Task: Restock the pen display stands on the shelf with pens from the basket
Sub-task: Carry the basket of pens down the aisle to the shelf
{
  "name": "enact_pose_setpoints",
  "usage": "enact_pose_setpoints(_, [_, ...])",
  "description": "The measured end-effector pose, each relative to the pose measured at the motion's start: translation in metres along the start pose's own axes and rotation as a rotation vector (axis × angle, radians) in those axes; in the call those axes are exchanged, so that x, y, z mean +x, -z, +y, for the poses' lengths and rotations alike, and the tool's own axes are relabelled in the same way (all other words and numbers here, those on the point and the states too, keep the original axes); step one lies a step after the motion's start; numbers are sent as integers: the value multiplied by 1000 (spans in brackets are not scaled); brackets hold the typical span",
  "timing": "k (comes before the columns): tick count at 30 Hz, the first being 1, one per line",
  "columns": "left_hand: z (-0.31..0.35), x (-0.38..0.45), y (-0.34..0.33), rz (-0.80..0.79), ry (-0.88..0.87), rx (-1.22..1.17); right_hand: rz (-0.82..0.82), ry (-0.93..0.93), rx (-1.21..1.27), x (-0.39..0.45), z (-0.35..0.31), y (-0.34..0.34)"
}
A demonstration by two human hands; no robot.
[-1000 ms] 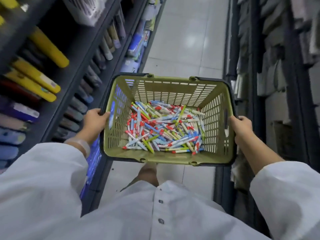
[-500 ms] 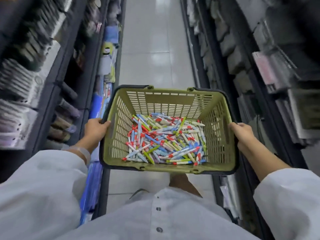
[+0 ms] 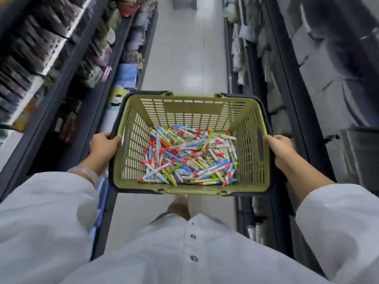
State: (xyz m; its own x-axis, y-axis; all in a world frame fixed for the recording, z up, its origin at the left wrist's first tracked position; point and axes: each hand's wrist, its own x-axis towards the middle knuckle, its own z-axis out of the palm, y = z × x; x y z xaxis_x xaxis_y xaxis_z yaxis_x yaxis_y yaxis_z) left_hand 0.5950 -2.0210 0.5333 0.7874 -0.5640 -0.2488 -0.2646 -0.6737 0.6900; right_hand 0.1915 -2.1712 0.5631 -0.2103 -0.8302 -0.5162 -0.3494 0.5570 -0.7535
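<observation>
Basket (image 3: 190, 111): rigid slotted plastic, probably light; carried level over the aisle floor.
Grips: left hand (image 3: 102, 145) and right hand (image 3: 282, 147) each clasp a side rim.
Pens (image 3: 189, 155): loose, slippery heap in the basket; pinch each mid-barrel.

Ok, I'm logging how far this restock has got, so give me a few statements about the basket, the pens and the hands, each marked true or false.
1. Both hands hold the basket by its side rims. True: the left hand grips the left rim, the right hand the right.
2. The basket is empty. False: a loose pile of pens covers its bottom.
3. One hand pinches a pen. False: neither hand holds a pen; all the pens lie in the basket.
4. The basket is carried over an aisle floor between shelves. True.
5. The basket rests on a shelf. False: it is held in the air in front of the person.
</observation>
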Motion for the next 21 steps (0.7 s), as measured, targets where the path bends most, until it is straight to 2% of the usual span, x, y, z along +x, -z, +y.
enact_pose_setpoints(5, [71, 139, -59, -143, 37, 7, 42, -35, -62, 129, -102, -53])
enact_pose_setpoints(9, [144, 236, -94, -191, 63, -6, 21, -71, -109, 221, -183, -82])
enact_pose_setpoints(16, [272, 417, -164, -132, 47, -28, 27, -89, -82, 392, -322, -142])
enact_pose_setpoints(21, [358, 542, -207, -72, 92, 69, -30, -51, -96, 525, -439, -195])
